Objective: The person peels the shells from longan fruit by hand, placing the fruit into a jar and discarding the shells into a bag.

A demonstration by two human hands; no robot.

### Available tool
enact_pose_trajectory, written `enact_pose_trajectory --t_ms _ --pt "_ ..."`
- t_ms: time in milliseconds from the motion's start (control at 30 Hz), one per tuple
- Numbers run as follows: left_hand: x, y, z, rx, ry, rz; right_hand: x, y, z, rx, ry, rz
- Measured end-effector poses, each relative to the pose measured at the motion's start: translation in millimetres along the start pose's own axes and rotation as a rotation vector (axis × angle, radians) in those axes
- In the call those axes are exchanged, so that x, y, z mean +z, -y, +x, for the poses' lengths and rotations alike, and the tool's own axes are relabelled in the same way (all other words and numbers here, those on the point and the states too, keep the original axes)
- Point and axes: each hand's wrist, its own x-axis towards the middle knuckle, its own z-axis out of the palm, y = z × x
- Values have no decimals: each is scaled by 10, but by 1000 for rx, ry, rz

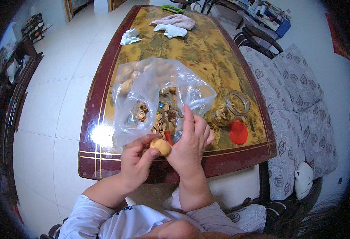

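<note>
My left hand [138,158] holds a whole walnut [160,147] between thumb and fingers, close to the base of my right thumb. My right hand [192,140] is around the handles of a metal nutcracker [163,118], its index finger extended; the palm hides part of the grip. One red handle sleeve [168,137] shows beside the right thumb. Beneath the tool lie cracked walnut shells [142,112], inside the opening of a clear plastic bag [133,125]. Whole walnuts [127,86] fill the far part of this bag.
Right of the bag, a glass jar [237,104] containing walnut pieces stands near a red lid [238,132]. Crumpled white tissues [130,36] and a pinkish cloth [178,21] lie farther up the table [192,53]. A cushioned seat [288,128] borders the right side.
</note>
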Motion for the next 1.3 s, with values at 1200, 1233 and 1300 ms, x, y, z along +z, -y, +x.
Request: enact_pose_trajectory --t_ms 1200,1233,1300 --pt "26 -57 165 -554 -240 -762 -345 -224 -198 -174 356 323" --pt "29 -31 165 -534 -245 -764 -321 -232 -208 -173 346 335" --pt "27 -15 181 -521 -220 -808 -306 -229 -215 -174 340 345"
